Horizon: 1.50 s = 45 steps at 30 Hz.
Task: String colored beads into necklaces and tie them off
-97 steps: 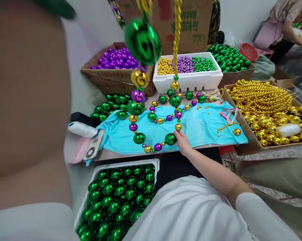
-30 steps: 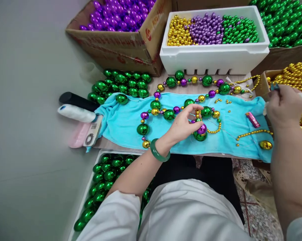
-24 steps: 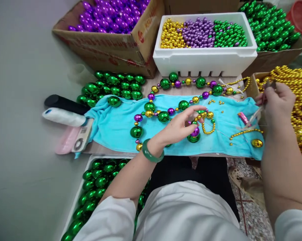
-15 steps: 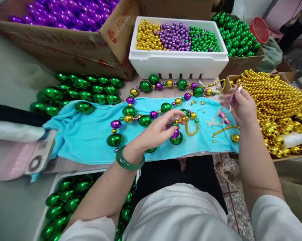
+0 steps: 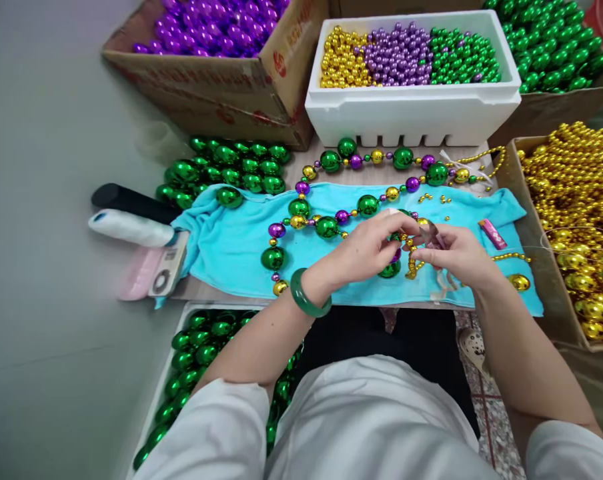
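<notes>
A bead garland [image 5: 326, 227] of large green, purple and gold beads lies looped on a turquoise towel [image 5: 231, 257]. My left hand [image 5: 366, 247], a green bangle at its wrist, is closed on the end of the garland, where a short strand of small gold beads [image 5: 412, 267] hangs down. My right hand [image 5: 456, 253] is closed around small thread snips [image 5: 431, 235], their blades at the left fingertips. A pale cord [image 5: 445, 283] dangles beneath that hand. Where the blades meet the strand is hidden by the fingers.
Behind stands a white foam box [image 5: 411, 100] of small beads. A carton of gold beads [image 5: 576, 200] is at the right, a purple-bead carton [image 5: 201, 80] at back left. A pink packet [image 5: 491, 233], loose gold beads [image 5: 425, 198] and a small fan [image 5: 161, 277] lie about.
My right hand has come left and down with the snips, from near the gold-bead carton to my left hand. The view has shifted left. My left hand keeps its hold.
</notes>
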Available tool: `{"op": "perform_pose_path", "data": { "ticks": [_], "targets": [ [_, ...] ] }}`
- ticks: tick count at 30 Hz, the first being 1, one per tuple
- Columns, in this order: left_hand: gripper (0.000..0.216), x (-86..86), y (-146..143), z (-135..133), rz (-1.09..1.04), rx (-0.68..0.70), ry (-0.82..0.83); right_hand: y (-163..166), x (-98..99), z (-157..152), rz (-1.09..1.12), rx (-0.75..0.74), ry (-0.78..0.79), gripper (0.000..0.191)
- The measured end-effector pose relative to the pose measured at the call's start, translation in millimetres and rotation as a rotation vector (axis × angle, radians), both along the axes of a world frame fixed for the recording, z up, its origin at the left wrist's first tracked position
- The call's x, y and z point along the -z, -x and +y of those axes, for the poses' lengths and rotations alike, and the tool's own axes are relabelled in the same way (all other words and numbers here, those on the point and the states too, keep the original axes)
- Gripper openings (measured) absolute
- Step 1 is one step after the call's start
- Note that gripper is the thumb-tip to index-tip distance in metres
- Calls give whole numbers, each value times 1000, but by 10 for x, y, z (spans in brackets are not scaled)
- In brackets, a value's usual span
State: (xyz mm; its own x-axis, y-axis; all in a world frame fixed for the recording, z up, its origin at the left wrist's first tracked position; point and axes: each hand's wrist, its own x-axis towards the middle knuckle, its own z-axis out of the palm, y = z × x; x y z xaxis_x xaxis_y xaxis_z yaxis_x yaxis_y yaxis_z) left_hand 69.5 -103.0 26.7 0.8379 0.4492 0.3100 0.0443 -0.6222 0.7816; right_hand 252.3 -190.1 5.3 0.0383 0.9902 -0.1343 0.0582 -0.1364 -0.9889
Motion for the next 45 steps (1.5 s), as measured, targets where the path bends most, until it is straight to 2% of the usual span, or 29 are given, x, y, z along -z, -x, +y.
{"op": "perform_pose_path", "data": {
  "ticks": [3, 6, 10, 13, 18, 23, 25, 27, 29, 30, 31, 36, 40, 45],
  "targets": [
    [42, 48, -4, -11, 1, -70, -5, 48, 2, -26, -8, 24, -23, 41],
    [46, 55, -9, -8, 115, -171, -28, 75, -27, -50, -53, 59, -19, 44],
    [26, -3, 3, 11, 362, -191, -68, 40, -70, -70, -62, 96, -14, 39],
    [17, -92, 38, 40, 424, -154, -110, -11, -98, -83, -59, 92, -4, 34],
    [20, -281, 67, 91, 357, -87, -306, -33, -141, -73, -72, 54, 10, 29],
    [23, -325, -67, 97, 171, -39, -418, 66, -156, -17, -118, 143, -132, 32],
    [21, -268, -122, 72, 67, -91, -441, 97, -143, -8, -120, 185, -144, 30],
    [18, -182, -147, 16, -39, -268, -436, 103, -119, -13, -56, 207, -107, 27],
    [18, -82, -141, -65, -109, -471, -382, 85, -95, -27, 22, 210, -63, 25],
    [19, -30, -130, -107, -120, -515, -331, 72, -88, -35, 46, 210, -47, 25],
    [20, 22, -119, -142, -119, -493, -263, 57, -86, -43, 57, 210, -36, 25],
    [26, 273, -121, -135, -69, -1, 252, 6, -159, -76, -13, 229, -53, 26],
    [25, 385, -218, -14, -8, 165, 532, -41, -213, -97, -47, 250, -57, 25],
    [24, 369, -320, 30, 103, 323, 759, -156, -217, -114, -12, 259, -80, 25]
  ]
}}
